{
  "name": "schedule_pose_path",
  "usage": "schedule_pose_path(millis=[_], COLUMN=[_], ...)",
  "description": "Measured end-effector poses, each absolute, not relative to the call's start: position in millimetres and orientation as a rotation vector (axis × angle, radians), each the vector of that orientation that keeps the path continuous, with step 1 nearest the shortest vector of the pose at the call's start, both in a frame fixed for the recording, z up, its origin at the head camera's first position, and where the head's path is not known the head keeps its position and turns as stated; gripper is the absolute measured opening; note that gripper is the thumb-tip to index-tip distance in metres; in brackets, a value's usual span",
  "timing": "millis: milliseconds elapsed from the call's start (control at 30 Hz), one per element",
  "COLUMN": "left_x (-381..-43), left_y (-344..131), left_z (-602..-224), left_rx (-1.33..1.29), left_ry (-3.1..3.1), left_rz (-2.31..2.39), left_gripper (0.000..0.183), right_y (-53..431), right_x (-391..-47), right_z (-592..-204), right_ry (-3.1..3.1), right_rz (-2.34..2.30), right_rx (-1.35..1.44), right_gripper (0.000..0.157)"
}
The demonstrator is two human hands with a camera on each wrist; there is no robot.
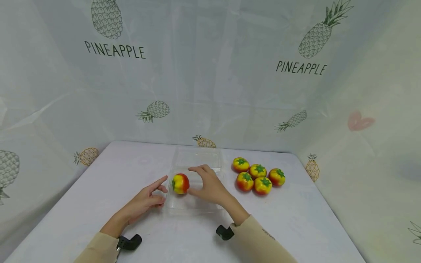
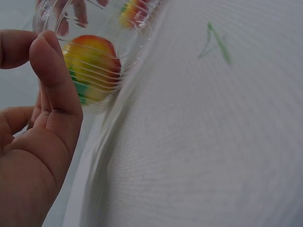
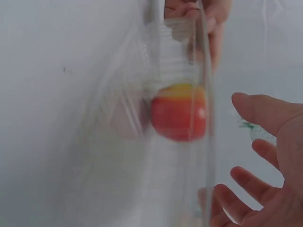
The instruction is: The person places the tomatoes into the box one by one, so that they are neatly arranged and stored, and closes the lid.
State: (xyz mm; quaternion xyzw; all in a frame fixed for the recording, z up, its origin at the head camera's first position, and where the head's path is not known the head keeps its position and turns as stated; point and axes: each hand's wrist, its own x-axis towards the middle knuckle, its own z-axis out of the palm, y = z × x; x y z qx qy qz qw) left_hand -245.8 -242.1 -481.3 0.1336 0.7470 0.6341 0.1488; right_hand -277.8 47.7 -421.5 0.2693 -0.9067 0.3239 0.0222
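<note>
A clear plastic box (image 1: 194, 210) lies with its lid (image 1: 197, 155) folded back. One red-and-yellow, persimmon-like fruit (image 1: 181, 183) with a green leafy top sits on its side at the box's left end. My right hand (image 1: 210, 187) hovers over the box just right of this fruit, fingers and thumb spread apart, holding nothing. At the box's left wall is my left hand (image 1: 146, 200), its index finger reaching along the edge. In the left wrist view the thumb (image 2: 49, 61) is close against the clear wall; whether it presses there I cannot tell.
Several more such fruits (image 1: 258, 170) stand grouped on the white table (image 1: 296, 219), right of the box, green tops upward. Behind the table hangs a pale curtain (image 1: 210, 73) printed with pineapples. Each wrist carries a small black camera (image 1: 225, 232).
</note>
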Motion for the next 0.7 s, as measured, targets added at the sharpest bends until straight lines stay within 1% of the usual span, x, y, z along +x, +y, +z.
schedule_pose_path(millis=[233, 700], left_x=[-248.3, -247.8], left_y=[-242.9, -243.5], left_z=[-485.2, -484.3], left_rx=[0.399, 0.393], left_ry=[2.157, 2.164], left_rz=[1.811, 1.798], left_gripper=[0.082, 0.082], right_y=[94.3, 190.3], right_x=[-279.3, -304.5], right_z=[-412.0, -422.8], right_ry=[-2.795, -2.792], right_rz=[1.007, 0.86], right_rx=[0.828, 0.628], right_gripper=[0.067, 0.065])
